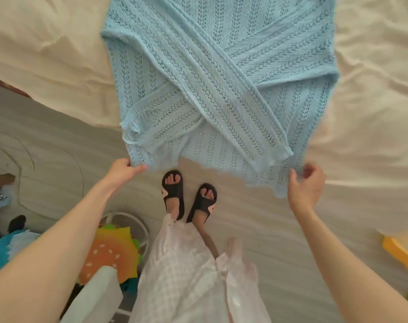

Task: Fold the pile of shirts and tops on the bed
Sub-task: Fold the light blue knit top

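Pale blue open-knit, the top [219, 73] lies spread on the bed [370, 94], its two sleeves folded inward and crossed over the body in an X. Its scalloped hem hangs past the bed's near edge, over the floor [256, 229].

The left hand [121, 170] pinches the hem's left corner, thumb on top of the knit and fingers curled beneath it. The right hand [306, 183] is at the hem's right corner; its thumb lies against the fabric's edge and the fingers are curled just beside it, but whether they actually clamp the knit cannot be told. The hem runs between the two hands, sagging a little in the middle.

Below the hem stand the person's feet in dark sandals [189, 197], with a light pink skirt [193, 276] falling over the legs.

The bed's cream sheet is creased on both sides of the top. On the floor to the left sits a white wire basket [137, 223] holding a colourful sunflower-shaped toy [112, 255]. A yellow object [398, 252] shows at the right edge, partly cut off.
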{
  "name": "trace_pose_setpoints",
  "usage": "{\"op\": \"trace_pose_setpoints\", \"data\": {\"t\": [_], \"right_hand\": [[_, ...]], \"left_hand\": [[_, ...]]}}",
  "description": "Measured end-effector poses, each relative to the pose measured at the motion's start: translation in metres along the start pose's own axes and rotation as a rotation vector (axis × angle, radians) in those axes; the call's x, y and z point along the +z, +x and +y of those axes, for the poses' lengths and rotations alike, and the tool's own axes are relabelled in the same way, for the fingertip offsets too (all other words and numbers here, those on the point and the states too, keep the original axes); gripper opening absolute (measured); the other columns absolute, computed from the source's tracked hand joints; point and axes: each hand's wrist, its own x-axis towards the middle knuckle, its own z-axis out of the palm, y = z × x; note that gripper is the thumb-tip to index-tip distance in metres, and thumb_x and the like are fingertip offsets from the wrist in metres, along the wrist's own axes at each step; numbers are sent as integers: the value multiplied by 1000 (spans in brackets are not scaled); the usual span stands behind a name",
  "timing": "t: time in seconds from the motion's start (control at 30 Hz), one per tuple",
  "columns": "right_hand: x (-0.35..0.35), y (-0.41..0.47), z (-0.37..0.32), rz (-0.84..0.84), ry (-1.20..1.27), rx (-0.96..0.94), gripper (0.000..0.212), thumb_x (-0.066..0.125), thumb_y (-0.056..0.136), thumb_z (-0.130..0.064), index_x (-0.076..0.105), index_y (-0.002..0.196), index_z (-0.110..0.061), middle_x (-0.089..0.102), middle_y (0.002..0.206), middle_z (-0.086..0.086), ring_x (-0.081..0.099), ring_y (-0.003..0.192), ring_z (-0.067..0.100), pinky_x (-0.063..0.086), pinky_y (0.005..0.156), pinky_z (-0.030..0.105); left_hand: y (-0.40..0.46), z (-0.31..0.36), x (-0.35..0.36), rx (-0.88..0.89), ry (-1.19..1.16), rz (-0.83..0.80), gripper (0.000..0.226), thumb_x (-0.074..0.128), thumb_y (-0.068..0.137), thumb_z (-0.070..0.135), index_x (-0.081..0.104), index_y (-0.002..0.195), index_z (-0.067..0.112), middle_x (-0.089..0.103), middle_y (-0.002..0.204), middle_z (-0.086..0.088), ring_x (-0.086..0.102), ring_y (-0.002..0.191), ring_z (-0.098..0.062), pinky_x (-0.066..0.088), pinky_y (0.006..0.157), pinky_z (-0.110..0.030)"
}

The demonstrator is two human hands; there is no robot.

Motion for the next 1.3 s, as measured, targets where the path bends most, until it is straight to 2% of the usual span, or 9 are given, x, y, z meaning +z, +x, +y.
{"op": "trace_pose_setpoints", "data": {"t": [0.3,0.43,0.57,0.8,0.9,0.97,1.07,1.2,1.3], "right_hand": [[1,-18,28,-351,178,358,20,61,88,-14,65,100,1,63,89,13,55,85,21,45,76,39],[-9,-34,32,-274,260,426,25,54,93,-13,60,108,6,59,90,15,50,84,19,37,71,29],[-21,-43,33,-142,271,403,29,49,97,-18,59,109,6,58,92,10,53,85,20,40,73,30],[-63,-60,33,-287,388,416,38,59,92,-25,63,102,12,65,87,27,54,74,15,42,66,30],[-87,-74,22,-475,559,534,19,56,93,-16,63,106,-4,67,84,3,61,70,10,50,62,23],[-100,-82,15,-532,750,610,20,51,95,-10,58,113,-8,67,87,-1,61,77,11,51,70,24],[-116,-89,11,-397,916,708,24,48,97,-12,52,121,-11,63,95,-1,60,85,12,50,86,33],[-143,-92,-2,-340,929,692,13,43,100,-15,55,100,-11,71,72,1,69,60,15,58,56,26],[-165,-86,-17,-300,1083,724,16,43,100,-11,54,89,-9,68,65,7,66,49,13,58,54,27]], "left_hand": [[-47,-56,0,-73,-286,51,27,55,94,19,57,119,8,60,122,-6,56,101,-19,39,85,-28],[-68,-72,0,-141,-477,12,12,48,96,8,53,107,8,58,117,-16,59,83,-18,46,75,-30],[-87,-79,1,-153,-473,28,28,46,98,9,49,124,0,58,115,-17,58,76,-18,50,49,-19],[-122,-74,-27,-168,-478,-42,32,50,96,15,54,120,-6,61,116,-18,60,88,-22,50,86,-36],[-143,-68,-37,-132,-730,34,31,48,97,19,52,123,2,62,108,-7,59,91,-17,55,77,-25],[-156,-61,-40,-144,-927,100,25,45,98,19,54,117,4,61,103,-4,58,92,-15,51,89,-30],[-177,-49,-43,-165,-1118,153,14,43,99,17,54,95,8,64,85,-6,58,97,-21,41,102,-40],[-194,-37,-59,-148,-1217,221,16,42,99,12,51,87,5,56,61,-3,64,75,-18,43,101,-37],[-199,-25,-76,-97,-1234,240,17,41,100,10,50,87,4,50,70,-4,62,76,-18,43,101,-35]]}}
